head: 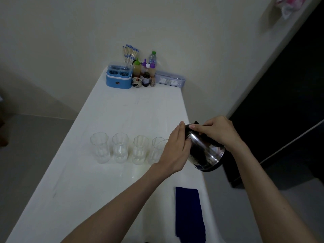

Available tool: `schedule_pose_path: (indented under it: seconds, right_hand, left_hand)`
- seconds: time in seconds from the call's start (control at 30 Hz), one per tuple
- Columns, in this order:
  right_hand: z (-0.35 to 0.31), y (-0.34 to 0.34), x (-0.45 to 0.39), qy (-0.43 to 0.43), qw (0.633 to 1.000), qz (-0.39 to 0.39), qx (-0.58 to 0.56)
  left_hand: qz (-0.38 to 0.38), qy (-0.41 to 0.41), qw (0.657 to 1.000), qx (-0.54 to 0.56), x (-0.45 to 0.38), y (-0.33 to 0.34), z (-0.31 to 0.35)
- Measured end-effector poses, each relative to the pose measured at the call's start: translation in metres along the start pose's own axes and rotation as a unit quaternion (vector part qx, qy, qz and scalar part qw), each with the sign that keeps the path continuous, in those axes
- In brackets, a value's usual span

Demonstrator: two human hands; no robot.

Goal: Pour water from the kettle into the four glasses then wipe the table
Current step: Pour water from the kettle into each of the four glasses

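Note:
A shiny steel kettle (205, 151) with a black base and handle is tilted leftward above the table's right edge. My right hand (219, 131) grips its black handle on top. My left hand (176, 146) presses flat against the kettle's left side, near the spout, which it hides. A row of clear glasses stands on the white table (108, 181): the leftmost glass (100, 147), a second glass (120, 147), a third glass (140, 149) and a rightmost glass (157, 148), partly behind my left hand. A dark blue cloth (190, 213) lies near the front right edge.
At the far end stand a blue appliance (119, 77), a cup of blue-tipped sticks (130, 52), several sauce bottles (146, 72) and a pale lidded box (170, 79). A wall runs behind; a dark opening lies to the right of the table.

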State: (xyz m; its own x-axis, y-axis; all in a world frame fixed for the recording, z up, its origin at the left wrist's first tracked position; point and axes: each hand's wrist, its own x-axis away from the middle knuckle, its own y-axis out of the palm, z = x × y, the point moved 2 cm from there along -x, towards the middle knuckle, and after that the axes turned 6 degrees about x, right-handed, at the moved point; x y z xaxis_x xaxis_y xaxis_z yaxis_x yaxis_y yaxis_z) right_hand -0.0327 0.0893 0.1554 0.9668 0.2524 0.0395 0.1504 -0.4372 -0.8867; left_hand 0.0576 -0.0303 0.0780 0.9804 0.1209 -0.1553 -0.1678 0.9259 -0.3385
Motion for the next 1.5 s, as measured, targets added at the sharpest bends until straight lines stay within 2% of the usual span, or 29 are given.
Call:
schedule_pose_path:
  seconds: [1.5]
  right_hand:
    - [-0.007,0.015,0.008,-0.003,1.000,-0.008,-0.012]
  left_hand:
    - [-0.006,-0.020,1.000,0.014,0.008,-0.004,-0.018]
